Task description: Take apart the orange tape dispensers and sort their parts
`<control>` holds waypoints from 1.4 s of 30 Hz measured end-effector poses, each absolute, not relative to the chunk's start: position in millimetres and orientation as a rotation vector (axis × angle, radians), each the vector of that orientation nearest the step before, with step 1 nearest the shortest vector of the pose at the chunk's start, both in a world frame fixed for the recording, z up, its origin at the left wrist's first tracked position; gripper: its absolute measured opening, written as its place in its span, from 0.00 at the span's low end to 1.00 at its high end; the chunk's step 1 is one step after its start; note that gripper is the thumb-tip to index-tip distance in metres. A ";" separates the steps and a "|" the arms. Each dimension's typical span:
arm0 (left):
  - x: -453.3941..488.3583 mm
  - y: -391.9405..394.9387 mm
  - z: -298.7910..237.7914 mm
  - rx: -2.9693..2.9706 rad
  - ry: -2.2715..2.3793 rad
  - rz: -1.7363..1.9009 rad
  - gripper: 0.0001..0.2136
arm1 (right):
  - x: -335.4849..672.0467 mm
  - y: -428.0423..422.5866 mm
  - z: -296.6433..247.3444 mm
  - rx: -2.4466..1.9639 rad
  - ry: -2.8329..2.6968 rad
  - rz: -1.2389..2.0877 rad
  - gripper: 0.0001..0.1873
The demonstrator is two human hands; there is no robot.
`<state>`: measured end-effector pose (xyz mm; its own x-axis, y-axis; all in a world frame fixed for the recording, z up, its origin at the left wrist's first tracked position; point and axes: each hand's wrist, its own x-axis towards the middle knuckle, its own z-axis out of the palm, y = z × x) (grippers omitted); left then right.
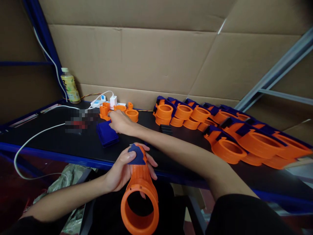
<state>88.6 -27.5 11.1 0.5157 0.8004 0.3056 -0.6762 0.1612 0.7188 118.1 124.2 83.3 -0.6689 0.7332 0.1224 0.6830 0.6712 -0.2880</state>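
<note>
My left hand (122, 166) is wrapped round an orange tape dispenser (140, 209), its big ring hanging down toward my lap. The thumb presses on a dark blue plate at the dispenser's upper end. Across the black table, my right hand (121, 122) reaches with its fingers curled down among small orange plastic parts (104, 111). Whatever those fingertips grip, if anything, is hidden. Just below and left of them lies a stack of dark blue plates (107, 134). Behind the right hand sits an orange ring part (132, 115).
Rows of orange and blue tape dispensers (228, 150) are stacked at the right. A small black ribbed piece (166, 129) lies before them. A power strip with a white charger (113, 101) and cables stands at the back, a yellow-labelled bottle (70, 86) at the left corner.
</note>
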 end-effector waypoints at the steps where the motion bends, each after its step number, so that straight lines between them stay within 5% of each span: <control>1: 88.7 -27.5 10.8 0.933 0.157 1.058 0.19 | 118.3 123.7 82.9 -1.118 -2.654 0.280 0.15; 13: 81.6 -21.7 19.0 0.696 0.200 1.074 0.30 | 149.2 120.3 107.4 -0.968 -2.527 0.301 0.17; 17: 79.2 -16.7 22.6 0.604 0.213 1.070 0.26 | 202.5 97.1 136.3 -0.742 -2.468 0.440 0.19; 28: 89.9 -17.1 22.8 0.748 0.492 1.208 0.16 | 263.7 25.0 105.2 -0.456 -2.612 -0.656 0.21; 42: 89.6 -18.8 39.0 0.721 0.640 1.275 0.18 | 284.1 59.5 110.7 -0.728 -2.584 -0.594 0.21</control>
<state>89.6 -18.8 39.0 0.1813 0.9830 -0.0303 -0.6117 0.1368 0.7792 284.1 59.5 110.7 -0.7891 0.3964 0.4693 0.5615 0.7753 0.2892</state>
